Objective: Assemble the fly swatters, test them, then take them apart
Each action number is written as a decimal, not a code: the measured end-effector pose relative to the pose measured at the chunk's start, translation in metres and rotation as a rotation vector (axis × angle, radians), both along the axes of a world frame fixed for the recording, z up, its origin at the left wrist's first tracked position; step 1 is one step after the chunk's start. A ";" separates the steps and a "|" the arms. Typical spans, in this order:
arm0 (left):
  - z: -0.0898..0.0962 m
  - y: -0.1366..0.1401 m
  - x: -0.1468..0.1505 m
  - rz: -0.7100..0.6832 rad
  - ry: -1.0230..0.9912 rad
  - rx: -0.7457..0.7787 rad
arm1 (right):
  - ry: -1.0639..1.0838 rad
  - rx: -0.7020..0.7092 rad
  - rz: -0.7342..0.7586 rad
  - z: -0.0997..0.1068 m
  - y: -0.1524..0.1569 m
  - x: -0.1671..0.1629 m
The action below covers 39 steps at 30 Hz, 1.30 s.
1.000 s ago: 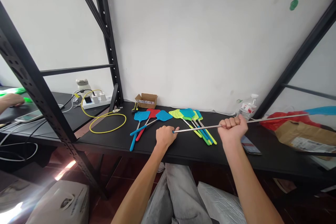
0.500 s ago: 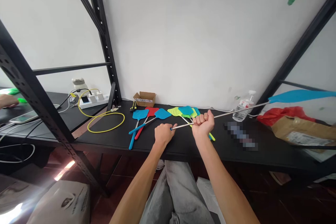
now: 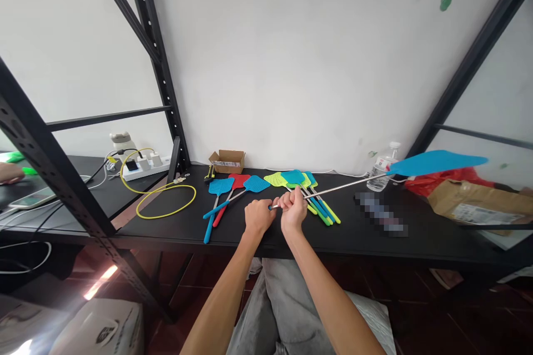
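A blue fly swatter (image 3: pixel 437 163) with a thin metal rod extends to the right above the table. My left hand (image 3: pixel 259 216) is wrapped round its blue handle, most of which the fingers hide. Close beside it, my right hand (image 3: pixel 293 209) is closed round the metal rod. Behind my left hand lie two blue swatters and a red swatter (image 3: pixel 240 181), their handles crossing. Beyond my right hand is a fanned, overlapping pile of yellow-green, green and blue swatters (image 3: pixel 293 177).
A small open cardboard box (image 3: pixel 227 162) stands by the wall. A yellow cable (image 3: pixel 166 216) loops at left, near a power strip (image 3: pixel 145 169). At right are a water bottle (image 3: pixel 380 172), a red bag (image 3: pixel 425 183) and a brown package (image 3: pixel 478 208). Another person's hand (image 3: pixel 10 173) shows far left.
My right hand has slid left along the rod, up close to my left hand. The held swatter's head has come nearer and its exposed length looks shorter. The view has shifted slightly.
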<state>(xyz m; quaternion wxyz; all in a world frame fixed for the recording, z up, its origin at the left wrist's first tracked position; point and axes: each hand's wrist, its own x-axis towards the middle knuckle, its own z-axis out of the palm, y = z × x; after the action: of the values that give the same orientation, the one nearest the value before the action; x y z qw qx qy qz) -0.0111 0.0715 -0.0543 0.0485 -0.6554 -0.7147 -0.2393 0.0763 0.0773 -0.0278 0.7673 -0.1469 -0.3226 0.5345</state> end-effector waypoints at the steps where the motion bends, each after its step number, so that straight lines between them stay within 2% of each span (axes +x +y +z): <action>1: 0.001 0.000 0.000 -0.001 -0.001 -0.006 | -0.008 0.010 0.006 -0.002 0.001 -0.001; 6: 0.003 -0.001 0.000 0.018 -0.014 -0.014 | -0.078 0.051 0.067 -0.011 0.006 0.004; 10: 0.003 -0.001 0.002 0.064 -0.038 0.011 | -0.178 0.038 0.128 -0.004 0.008 0.018; 13: 0.001 0.000 0.002 0.084 -0.058 0.034 | -0.130 0.041 0.096 0.017 0.010 0.042; 16: 0.000 0.001 0.002 0.086 -0.076 0.043 | 0.006 0.036 0.013 0.051 0.014 0.077; 19: 0.000 0.001 0.002 0.076 -0.084 0.042 | 0.028 0.051 -0.101 0.084 0.014 0.110; 22: 0.000 0.001 0.002 0.073 -0.084 0.042 | 0.048 0.069 -0.079 0.101 0.009 0.128; 26: -0.001 0.001 0.002 0.063 -0.070 0.043 | 0.090 0.026 -0.057 0.101 0.002 0.130; 32: 0.000 -0.001 0.001 0.047 -0.072 0.028 | 0.046 0.011 -0.079 0.094 -0.001 0.111; 39: 0.003 -0.004 0.002 0.025 -0.087 -0.014 | 0.010 -0.021 -0.058 0.066 -0.001 0.067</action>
<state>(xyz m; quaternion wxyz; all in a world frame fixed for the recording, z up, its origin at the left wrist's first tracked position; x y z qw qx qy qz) -0.0087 0.0677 -0.0515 0.0158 -0.6359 -0.7258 -0.2620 0.1429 0.0766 0.0378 0.7825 -0.1618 -0.3086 0.5160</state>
